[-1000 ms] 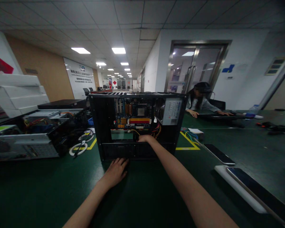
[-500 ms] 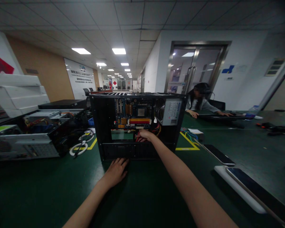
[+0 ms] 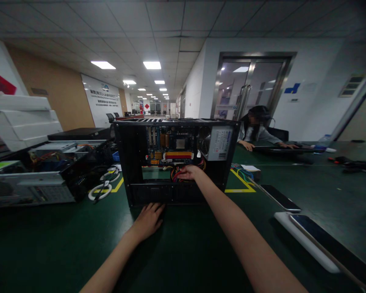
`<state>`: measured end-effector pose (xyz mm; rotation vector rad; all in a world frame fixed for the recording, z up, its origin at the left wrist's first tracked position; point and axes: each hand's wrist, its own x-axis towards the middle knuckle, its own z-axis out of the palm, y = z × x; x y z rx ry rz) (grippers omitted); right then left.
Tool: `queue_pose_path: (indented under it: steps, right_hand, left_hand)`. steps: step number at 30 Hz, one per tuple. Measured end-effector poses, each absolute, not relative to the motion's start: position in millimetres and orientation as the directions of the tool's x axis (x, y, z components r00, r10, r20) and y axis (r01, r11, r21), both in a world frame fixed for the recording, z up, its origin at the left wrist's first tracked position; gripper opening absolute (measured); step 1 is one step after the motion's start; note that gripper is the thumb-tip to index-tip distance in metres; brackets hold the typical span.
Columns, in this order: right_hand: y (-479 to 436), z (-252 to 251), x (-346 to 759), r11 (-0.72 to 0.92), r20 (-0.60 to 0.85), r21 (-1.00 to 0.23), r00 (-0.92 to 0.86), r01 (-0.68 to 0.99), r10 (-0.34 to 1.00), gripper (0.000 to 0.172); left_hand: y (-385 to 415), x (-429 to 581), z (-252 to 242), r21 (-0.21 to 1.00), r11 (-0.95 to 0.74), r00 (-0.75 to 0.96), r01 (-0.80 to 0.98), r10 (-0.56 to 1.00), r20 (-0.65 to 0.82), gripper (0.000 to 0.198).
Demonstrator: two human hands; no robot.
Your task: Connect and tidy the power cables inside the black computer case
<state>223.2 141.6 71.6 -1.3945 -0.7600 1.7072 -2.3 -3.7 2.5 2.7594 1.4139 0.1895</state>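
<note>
An open black computer case (image 3: 134, 162) stands upright on the green table (image 3: 183, 252), its motherboard (image 3: 171, 146) and grey power supply (image 3: 220, 142) showing. My right hand (image 3: 189, 172) reaches inside the case, fingers closed round a bundle of red, yellow and black cables (image 3: 176, 174) just below the motherboard. My left hand (image 3: 148, 219) lies flat on the table against the case's lower front edge, fingers stretched out.
Another opened computer (image 3: 45, 171) and white boxes (image 3: 21, 118) sit at the left, with coiled white cables (image 3: 102, 189) beside them. A phone (image 3: 280, 197) and a white tablet-like device (image 3: 320, 244) lie at the right. A person sits at the far right of the table.
My right hand has risen from the case floor toward the motherboard and closed on the cable bundle, lifting it slightly. My left hand has stayed put.
</note>
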Motion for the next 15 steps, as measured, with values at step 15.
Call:
queue_pose_path:
  steps: [15]
  right_hand:
    - [143.1, 74.1, 226.9, -0.568, -0.542, -0.785, -0.171, -0.248, 0.823, 0.017]
  left_hand:
    - [-7.3, -1.6, 7.9, 0.096, -0.589, 0.583, 0.803, 0.808, 0.083, 0.051]
